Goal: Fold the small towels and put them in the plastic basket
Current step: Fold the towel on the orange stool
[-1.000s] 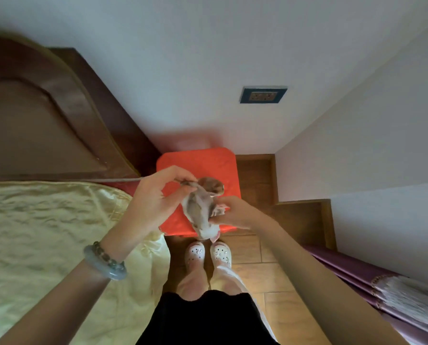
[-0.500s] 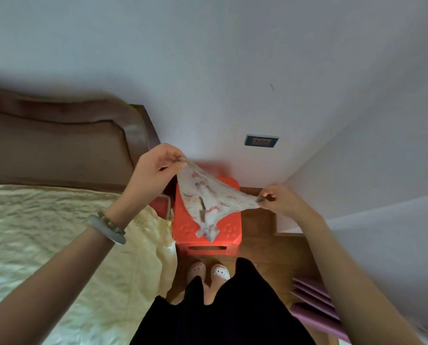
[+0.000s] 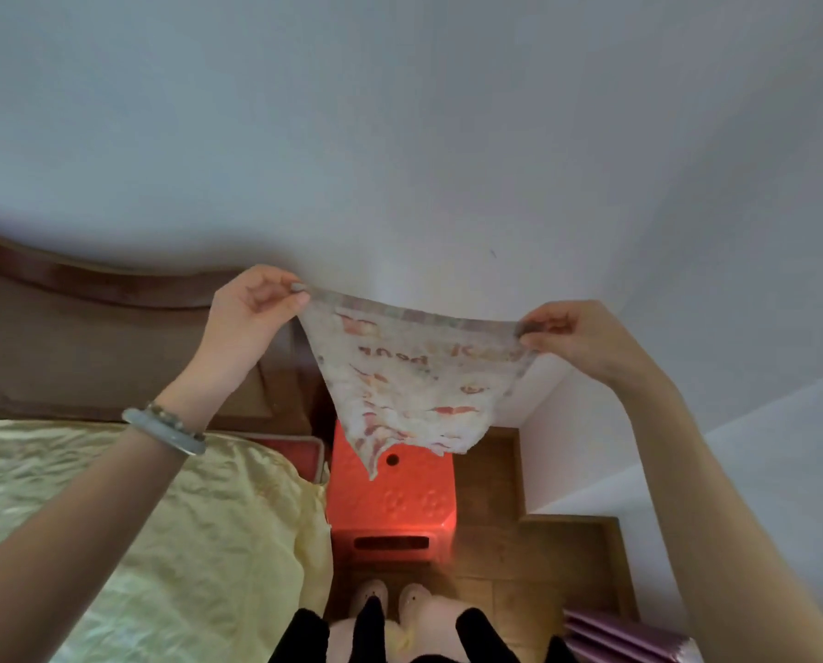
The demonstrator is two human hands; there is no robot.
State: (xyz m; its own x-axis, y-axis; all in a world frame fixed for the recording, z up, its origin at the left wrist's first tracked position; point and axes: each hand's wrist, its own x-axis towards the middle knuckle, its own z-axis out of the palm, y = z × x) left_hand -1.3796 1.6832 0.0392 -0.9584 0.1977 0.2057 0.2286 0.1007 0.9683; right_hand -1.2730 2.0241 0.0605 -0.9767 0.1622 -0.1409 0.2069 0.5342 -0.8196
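Currently left hand, right hand pinching top corners of small white printed towel, long edge spanning between.

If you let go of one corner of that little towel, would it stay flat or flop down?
Probably flop: the towel sags between the left hand and right hand, and its lower edge hangs limp. It looks thin and light, since fingertip pinches seem enough to hold it.

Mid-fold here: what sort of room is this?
Most likely a bedroom: a bed with a yellow cover lies on the left, a carved wooden headboard stands against the wall behind it, and the floor beside it is wood.
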